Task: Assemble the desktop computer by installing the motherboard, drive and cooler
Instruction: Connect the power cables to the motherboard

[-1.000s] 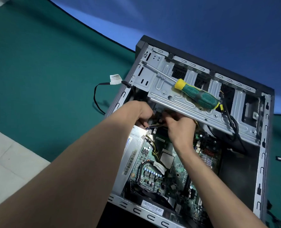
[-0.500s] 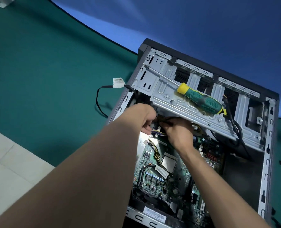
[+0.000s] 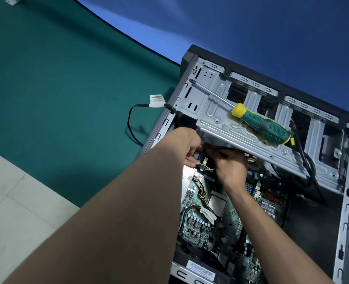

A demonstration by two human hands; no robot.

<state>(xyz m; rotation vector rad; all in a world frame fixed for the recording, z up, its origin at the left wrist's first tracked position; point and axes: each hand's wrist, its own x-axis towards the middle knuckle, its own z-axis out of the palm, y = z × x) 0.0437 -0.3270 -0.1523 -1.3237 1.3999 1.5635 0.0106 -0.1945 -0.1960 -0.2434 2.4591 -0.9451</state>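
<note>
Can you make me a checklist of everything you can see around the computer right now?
Surface: green mat; pale floor tiles at the near left.
Job's things: open computer case; motherboard inside it.
Clutter: screwdriver lying on the metal drive cage.
Hands: left hand and right hand reach under the cage, curled around wires.
Cables: black cable with a white tag looping outside the case.
Surroundings: blue backdrop.

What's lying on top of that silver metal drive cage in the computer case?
A green and yellow screwdriver lies across the drive cage, its shaft pointing to the cage's far corner. Under the cage's edge, both hands work among cables; what their fingertips touch is hidden.
</note>
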